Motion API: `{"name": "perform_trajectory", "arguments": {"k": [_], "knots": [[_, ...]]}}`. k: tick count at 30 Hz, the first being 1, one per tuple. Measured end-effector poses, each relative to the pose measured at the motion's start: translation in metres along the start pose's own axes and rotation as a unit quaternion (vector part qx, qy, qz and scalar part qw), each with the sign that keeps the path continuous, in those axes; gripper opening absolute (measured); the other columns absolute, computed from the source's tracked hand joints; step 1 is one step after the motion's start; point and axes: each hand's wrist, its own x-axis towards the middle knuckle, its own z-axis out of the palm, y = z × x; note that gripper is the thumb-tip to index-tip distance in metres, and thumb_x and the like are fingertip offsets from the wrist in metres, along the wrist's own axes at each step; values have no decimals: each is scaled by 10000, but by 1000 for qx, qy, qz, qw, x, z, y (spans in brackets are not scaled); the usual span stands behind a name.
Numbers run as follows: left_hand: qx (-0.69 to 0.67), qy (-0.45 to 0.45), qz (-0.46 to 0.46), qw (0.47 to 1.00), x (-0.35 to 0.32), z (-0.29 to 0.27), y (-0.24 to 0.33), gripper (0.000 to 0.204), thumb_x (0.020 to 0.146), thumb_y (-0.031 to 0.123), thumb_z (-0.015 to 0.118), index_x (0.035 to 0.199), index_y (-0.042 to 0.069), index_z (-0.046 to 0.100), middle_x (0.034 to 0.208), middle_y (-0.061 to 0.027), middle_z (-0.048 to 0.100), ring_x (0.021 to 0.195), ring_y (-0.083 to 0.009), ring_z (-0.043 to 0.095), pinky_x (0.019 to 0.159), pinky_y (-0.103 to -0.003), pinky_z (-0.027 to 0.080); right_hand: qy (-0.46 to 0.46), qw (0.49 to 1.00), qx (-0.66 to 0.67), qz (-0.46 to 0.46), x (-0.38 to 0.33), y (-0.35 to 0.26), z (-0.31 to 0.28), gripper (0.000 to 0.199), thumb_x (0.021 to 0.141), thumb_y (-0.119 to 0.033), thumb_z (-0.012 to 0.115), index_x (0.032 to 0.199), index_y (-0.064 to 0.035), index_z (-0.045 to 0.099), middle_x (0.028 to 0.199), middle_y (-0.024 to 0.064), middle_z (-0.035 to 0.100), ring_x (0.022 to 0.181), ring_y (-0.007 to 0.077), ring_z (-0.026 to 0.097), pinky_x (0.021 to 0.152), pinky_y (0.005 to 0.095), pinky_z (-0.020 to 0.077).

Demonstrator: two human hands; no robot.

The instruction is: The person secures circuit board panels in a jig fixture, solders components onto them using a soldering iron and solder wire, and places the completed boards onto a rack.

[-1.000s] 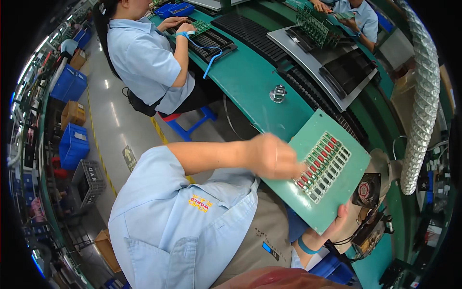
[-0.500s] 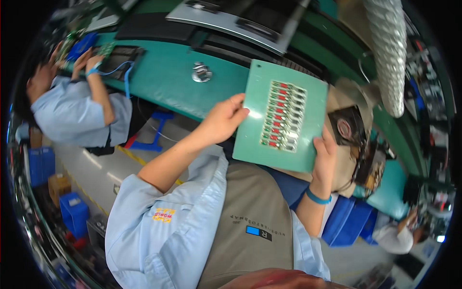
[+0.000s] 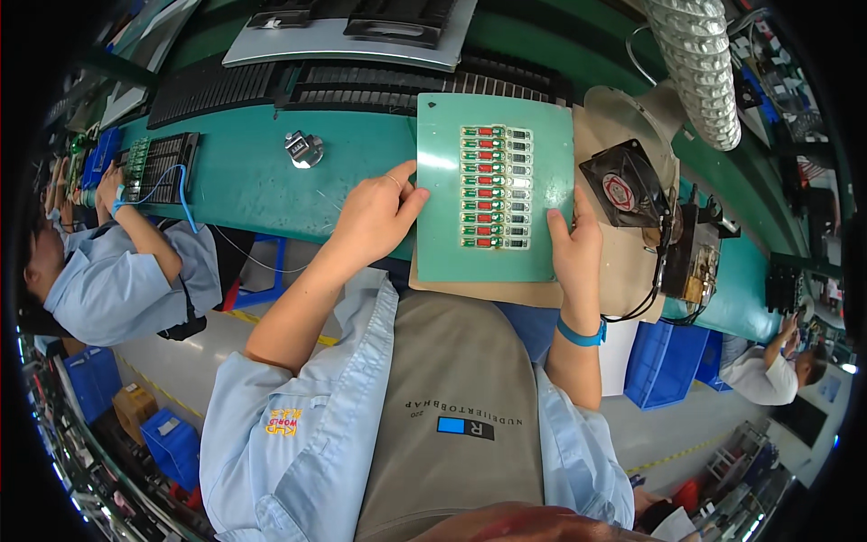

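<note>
A flat green plate [image 3: 492,271] is between my two hands, in front of my chest. A column of several small circuit boards [image 3: 490,188] with red and dark parts runs down its middle. My left hand [image 3: 375,215] grips the plate's left edge, thumb bent at the rim and other fingertips partly hidden. On the other side my right hand [image 3: 576,253] holds the right edge, its thumb lying on top. Beneath the plate a brown sheet [image 3: 623,280] shows; whether the plate rests on it I cannot tell.
Right of the plate stand a black fan [image 3: 623,185] with cables and a silver duct hose [image 3: 695,72]. A small metal object [image 3: 303,149] sits on the green bench [image 3: 244,181]. Black slotted racks [image 3: 379,88] line the back. A co-worker [image 3: 126,271] works at the left.
The plate has gone from tilted to nearly square with me and now overlaps the brown sheet. Both hands have stayed on its edges. My view has shifted too.
</note>
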Motion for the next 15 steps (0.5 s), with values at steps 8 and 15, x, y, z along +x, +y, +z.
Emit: {"name": "perform_trajectory", "arguments": {"k": [8, 15], "knots": [[-2, 30, 8, 1000, -3, -2, 0, 508, 963, 141, 642, 1451, 16, 574, 835, -38, 693, 589, -165, 544, 556, -317, 430, 60, 981, -122, -136, -10, 4, 3, 529, 910, -36, 676, 1423, 49, 578, 1247, 232, 670, 1042, 341, 662, 948, 399, 537], [-173, 36, 106, 979, -48, -18, 55, 655, 1010, 276, 625, 1579, 14, 434, 1279, -118, 663, 882, -168, 592, 737, -296, 482, 1, 967, 32, -252, -56, -26, 2, 480, 876, -5, 701, 1351, 7, 638, 1228, 165, 643, 1023, 299, 630, 918, 395, 530]]}}
